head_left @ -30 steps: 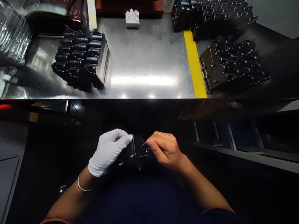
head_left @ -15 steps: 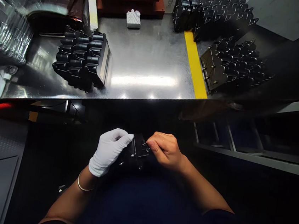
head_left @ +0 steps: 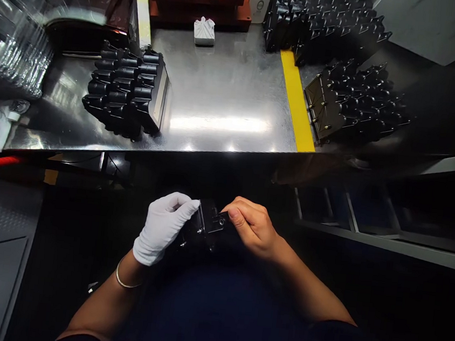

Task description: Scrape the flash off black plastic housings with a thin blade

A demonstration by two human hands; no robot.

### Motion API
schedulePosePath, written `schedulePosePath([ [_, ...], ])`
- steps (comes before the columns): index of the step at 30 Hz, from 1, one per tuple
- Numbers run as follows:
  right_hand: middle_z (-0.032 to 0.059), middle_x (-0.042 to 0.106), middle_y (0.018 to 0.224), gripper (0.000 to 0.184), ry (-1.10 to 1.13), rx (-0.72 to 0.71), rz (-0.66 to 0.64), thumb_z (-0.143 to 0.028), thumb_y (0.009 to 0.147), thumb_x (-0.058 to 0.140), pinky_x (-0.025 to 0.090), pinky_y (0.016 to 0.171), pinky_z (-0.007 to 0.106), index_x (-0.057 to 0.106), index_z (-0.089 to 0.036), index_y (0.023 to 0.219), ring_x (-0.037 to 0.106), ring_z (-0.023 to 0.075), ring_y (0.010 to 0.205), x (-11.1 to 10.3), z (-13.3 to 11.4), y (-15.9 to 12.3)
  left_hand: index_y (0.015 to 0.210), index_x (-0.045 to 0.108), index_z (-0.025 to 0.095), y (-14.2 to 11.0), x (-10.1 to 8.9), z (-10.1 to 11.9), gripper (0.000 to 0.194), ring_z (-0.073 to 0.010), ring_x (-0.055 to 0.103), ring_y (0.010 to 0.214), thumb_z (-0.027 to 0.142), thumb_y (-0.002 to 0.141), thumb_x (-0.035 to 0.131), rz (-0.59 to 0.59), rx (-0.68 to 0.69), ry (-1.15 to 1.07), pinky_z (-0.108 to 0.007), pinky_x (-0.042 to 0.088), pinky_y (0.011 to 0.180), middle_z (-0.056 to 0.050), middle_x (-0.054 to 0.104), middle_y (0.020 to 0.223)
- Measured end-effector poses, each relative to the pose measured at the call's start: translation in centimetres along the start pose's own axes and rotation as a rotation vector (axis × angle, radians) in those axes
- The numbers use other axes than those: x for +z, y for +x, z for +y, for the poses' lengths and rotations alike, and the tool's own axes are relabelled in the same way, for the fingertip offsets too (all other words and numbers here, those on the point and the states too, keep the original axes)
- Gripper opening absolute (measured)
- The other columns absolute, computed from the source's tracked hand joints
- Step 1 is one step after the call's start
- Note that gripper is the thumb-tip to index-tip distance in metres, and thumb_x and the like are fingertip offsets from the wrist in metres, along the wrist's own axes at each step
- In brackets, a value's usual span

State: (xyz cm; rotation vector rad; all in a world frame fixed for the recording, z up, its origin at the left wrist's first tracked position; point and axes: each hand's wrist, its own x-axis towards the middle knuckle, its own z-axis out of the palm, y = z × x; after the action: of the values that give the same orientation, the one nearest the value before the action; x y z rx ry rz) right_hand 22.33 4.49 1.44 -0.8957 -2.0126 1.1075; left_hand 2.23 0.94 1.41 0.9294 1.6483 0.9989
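A black molded part (head_left: 209, 217) with shiny metal pins is held in front of my body, below the bench edge. My left hand (head_left: 165, 228), in a white glove, grips its left side between thumb and fingers. My bare right hand (head_left: 252, 224) is closed in a pinch at the part's right side, beside a small round hole. Whatever lies between those fingertips is too small and dark to name. The part's underside blends into the dark clothing behind it.
Stacked black parts stand on the metal bench (head_left: 223, 94) at left (head_left: 124, 92) and right (head_left: 352, 105), near a yellow strip (head_left: 297, 102). Behind are an orange fixture (head_left: 197, 13), a small white block (head_left: 204, 32) and a white bottle (head_left: 260, 0). Clear trays (head_left: 18, 34) sit far left.
Both hands and the black part have shifted slightly up and left. A thin bright tip seen at my right fingertips earlier no longer shows clearly.
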Motion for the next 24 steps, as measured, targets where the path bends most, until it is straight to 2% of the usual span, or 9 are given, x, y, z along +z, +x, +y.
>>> schedulePosePath([
  [9,-0.0016,0.046,0.058,0.031,-0.031,-0.017,0.009,-0.019,0.096,0.045,0.037,0.051,0.022,0.053,-0.016,0.066,0.043,0.0078,0.052,0.3,0.0,0.1,0.057,0.064,0.016,0.0,0.0,0.1,0.027,-0.0085,0.047,0.052,0.038,0.069,0.073,-0.005,-0.002,0.004,-0.018,0.040,0.049,0.003,0.055,0.054],
  [14,-0.0023,0.044,0.057,0.030,-0.033,-0.092,0.029,-0.017,0.095,0.044,0.035,0.050,0.022,0.050,-0.017,0.066,0.041,0.0074,0.051,0.5,0.2,0.0,0.055,0.063,0.016,-0.2,0.3,0.3,0.027,-0.0088,0.047,0.051,0.038,0.068,0.073,0.007,-0.022,-0.028,-0.019,0.041,0.047,0.003,0.054,0.053],
  [16,-0.0028,0.044,0.057,0.030,0.040,-0.108,-0.039,-0.016,0.095,0.043,0.035,0.049,0.021,0.050,-0.016,0.066,0.040,0.0068,0.050,0.1,0.5,0.1,0.055,0.062,0.016,-0.4,0.4,0.4,0.028,-0.0085,0.046,0.050,0.038,0.067,0.073,-0.009,-0.035,-0.041,-0.019,0.040,0.046,0.003,0.053,0.052],
  [20,-0.0035,0.044,0.053,0.039,0.381,-0.069,-0.388,-0.025,0.099,0.040,0.036,0.047,0.020,0.053,-0.015,0.064,0.042,0.0059,0.046,-1.7,0.8,0.4,0.055,0.063,0.016,-0.6,0.1,0.7,0.026,-0.0085,0.045,0.047,0.036,0.067,0.074,-0.133,-0.019,-0.027,-0.019,0.039,0.044,0.002,0.054,0.050],
  [21,-0.0030,0.046,0.053,0.042,0.437,-0.062,-0.431,-0.029,0.100,0.037,0.037,0.048,0.020,0.056,-0.015,0.066,0.043,0.0063,0.047,-2.0,0.8,0.5,0.055,0.064,0.016,-0.5,0.0,0.7,0.025,-0.0088,0.046,0.047,0.035,0.067,0.074,-0.147,0.002,-0.016,-0.020,0.039,0.044,0.002,0.055,0.050],
  [22,-0.0019,0.048,0.055,0.045,0.442,-0.065,-0.433,-0.034,0.101,0.034,0.038,0.049,0.020,0.059,-0.014,0.070,0.045,0.0070,0.048,-2.3,0.8,0.6,0.056,0.064,0.016,-0.5,-0.1,0.7,0.024,-0.0091,0.047,0.048,0.034,0.068,0.074,-0.147,0.026,-0.005,-0.020,0.040,0.045,0.002,0.056,0.050],
  [24,0.0006,0.053,0.060,0.048,0.312,-0.095,-0.349,-0.043,0.101,0.033,0.039,0.052,0.022,0.062,-0.013,0.078,0.048,0.0085,0.053,-2.4,0.6,0.7,0.056,0.065,0.016,-0.3,-0.3,0.7,0.023,-0.0095,0.049,0.049,0.033,0.069,0.073,-0.127,0.062,0.014,-0.020,0.041,0.047,0.001,0.057,0.051],
])
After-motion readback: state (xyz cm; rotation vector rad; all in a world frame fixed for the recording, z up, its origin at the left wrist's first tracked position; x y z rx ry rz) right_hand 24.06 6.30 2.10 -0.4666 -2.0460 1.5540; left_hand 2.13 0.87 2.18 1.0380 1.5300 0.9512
